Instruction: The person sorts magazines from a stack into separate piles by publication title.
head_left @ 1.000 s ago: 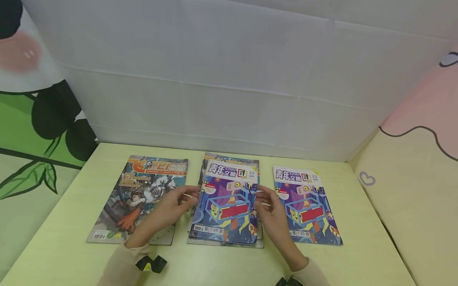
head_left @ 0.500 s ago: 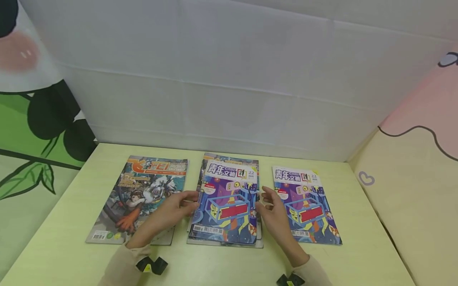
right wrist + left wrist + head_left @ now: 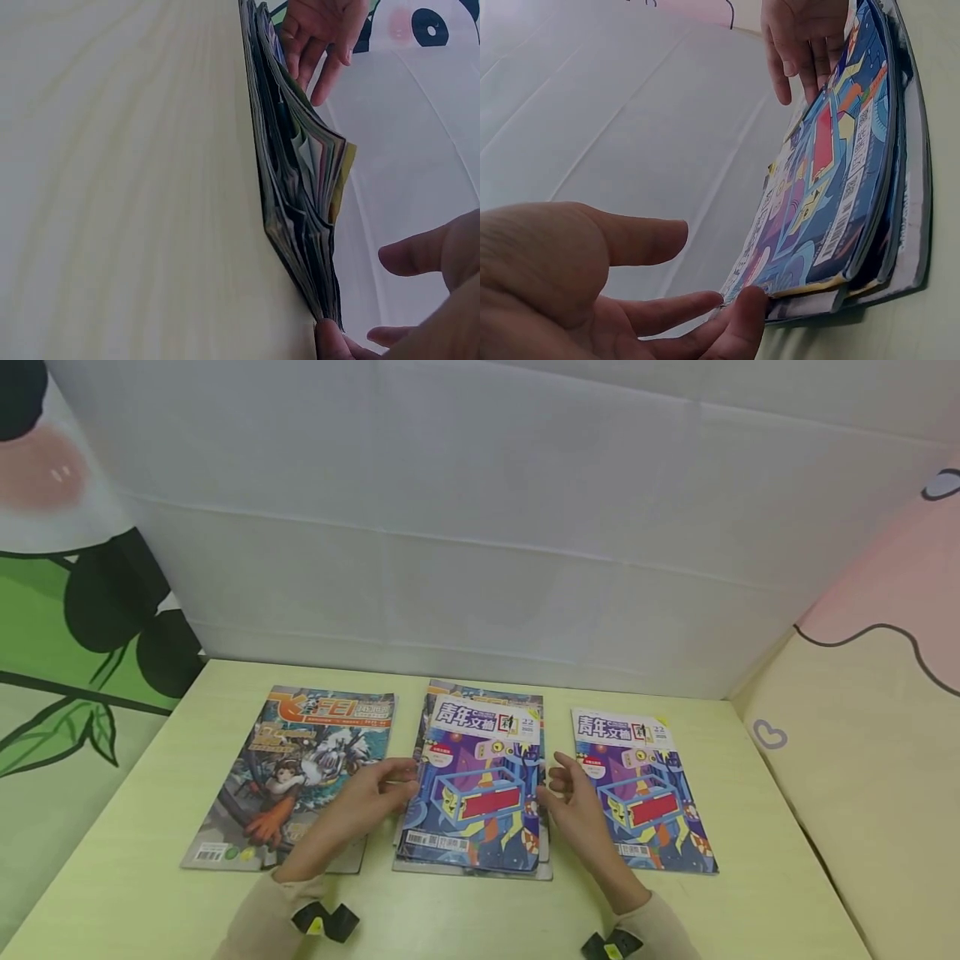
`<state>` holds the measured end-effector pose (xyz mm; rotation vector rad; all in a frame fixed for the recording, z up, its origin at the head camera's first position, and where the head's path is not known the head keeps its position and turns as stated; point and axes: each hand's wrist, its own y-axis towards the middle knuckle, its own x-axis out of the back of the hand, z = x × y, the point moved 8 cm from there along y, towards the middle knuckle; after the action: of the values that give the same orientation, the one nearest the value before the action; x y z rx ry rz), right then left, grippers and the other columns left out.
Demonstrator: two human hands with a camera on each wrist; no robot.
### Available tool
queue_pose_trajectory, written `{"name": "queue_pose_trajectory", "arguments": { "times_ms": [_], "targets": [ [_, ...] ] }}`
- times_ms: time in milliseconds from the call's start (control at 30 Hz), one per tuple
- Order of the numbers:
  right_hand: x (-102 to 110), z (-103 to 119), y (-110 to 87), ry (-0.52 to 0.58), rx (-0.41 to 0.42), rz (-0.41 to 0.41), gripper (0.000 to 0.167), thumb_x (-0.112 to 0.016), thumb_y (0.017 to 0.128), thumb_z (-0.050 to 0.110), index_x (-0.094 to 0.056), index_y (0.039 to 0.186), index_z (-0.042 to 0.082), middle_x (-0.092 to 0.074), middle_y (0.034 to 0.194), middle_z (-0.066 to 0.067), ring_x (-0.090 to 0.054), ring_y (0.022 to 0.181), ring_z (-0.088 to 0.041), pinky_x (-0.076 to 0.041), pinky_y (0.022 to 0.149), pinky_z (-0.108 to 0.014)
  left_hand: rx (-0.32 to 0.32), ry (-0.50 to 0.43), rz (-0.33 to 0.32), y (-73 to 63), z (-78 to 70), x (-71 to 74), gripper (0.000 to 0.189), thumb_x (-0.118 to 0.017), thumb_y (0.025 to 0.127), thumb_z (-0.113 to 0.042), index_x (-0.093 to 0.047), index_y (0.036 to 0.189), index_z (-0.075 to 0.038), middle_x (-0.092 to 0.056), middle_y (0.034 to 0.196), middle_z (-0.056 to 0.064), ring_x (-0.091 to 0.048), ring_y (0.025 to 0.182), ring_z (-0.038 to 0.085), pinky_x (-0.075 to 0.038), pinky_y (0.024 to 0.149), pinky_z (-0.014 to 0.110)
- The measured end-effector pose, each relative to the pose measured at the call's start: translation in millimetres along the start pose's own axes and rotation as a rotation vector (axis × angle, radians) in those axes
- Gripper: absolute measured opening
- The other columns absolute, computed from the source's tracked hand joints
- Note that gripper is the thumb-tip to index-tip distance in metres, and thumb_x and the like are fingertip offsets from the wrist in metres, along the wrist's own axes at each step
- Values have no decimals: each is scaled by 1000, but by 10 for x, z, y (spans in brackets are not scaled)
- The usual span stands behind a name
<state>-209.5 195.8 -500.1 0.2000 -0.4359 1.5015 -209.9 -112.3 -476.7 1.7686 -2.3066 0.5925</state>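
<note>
A stack of magazines lies mid-table in the head view, a purple-and-blue one [image 3: 483, 802] on top. Beneath it shows the upper strip of a larger magazine with orange lettering [image 3: 487, 695]. My left hand [image 3: 367, 797] is at the stack's left edge, fingertips right at the side and thumb raised apart in the left wrist view. On the opposite side, my right hand [image 3: 581, 814] has loosely bent fingers beside the right edge. The right wrist view shows a fingertip [image 3: 330, 341] at the corner of the uneven page edges [image 3: 292, 150]. Neither hand grips the stack.
To the left lies a large magazine with orange lettering [image 3: 300, 777], partly behind my left forearm. A second purple-and-blue magazine [image 3: 637, 793] lies on the right. A white cloth wall [image 3: 480, 568] rises behind the pale table [image 3: 450, 918], with printed panels at both sides.
My right fingers have drawn slightly away from the stack's right edge. My left hand has slid a little nearer to me. The magazines have stayed in place.
</note>
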Motion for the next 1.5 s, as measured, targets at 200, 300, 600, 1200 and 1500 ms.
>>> {"name": "queue_pose_trajectory", "arguments": {
  "times_ms": [200,300,600,1200,1500],
  "targets": [
    [-2,14,-3,-13,5,-8,65,-72,106,8,-44,164,-3,-66,142,-25,-68,119,-34,-63,99,-47,13,-73,31,18,15,-71,58,-69,110,-13,-48,156,15,-67,141,33,-72,121,42,-66,96,46],
    [1,20,-1,-22,7,-12,66,-72,105,9,-45,164,-2,-67,143,-25,-69,118,-33,-62,102,-50,14,-95,44,21,8,-107,57,-67,111,-13,-47,156,15,-68,140,33,-73,120,41,-66,96,46],
    [65,76,4,-53,45,-43,62,-74,103,7,-51,160,-5,-69,139,-26,-70,109,-31,-64,92,-42,36,-161,63,13,25,-165,58,-65,113,-13,-43,158,17,-67,140,35,-75,115,39,-65,97,47],
    [106,57,36,-54,-5,-65,55,-75,99,-4,-61,152,-9,-72,130,-22,-68,101,-25,-57,75,-19,102,-231,40,7,87,-281,58,-69,110,-14,-50,157,14,-67,144,30,-72,95,22,-63,89,36],
    [92,57,10,-55,7,-39,54,-72,101,-3,-61,154,-2,-74,126,-20,-71,102,-26,-63,86,-34,80,-205,19,9,76,-287,52,-70,110,-14,-56,154,11,-72,127,21,-66,86,19,-57,74,30]
  ]
}}
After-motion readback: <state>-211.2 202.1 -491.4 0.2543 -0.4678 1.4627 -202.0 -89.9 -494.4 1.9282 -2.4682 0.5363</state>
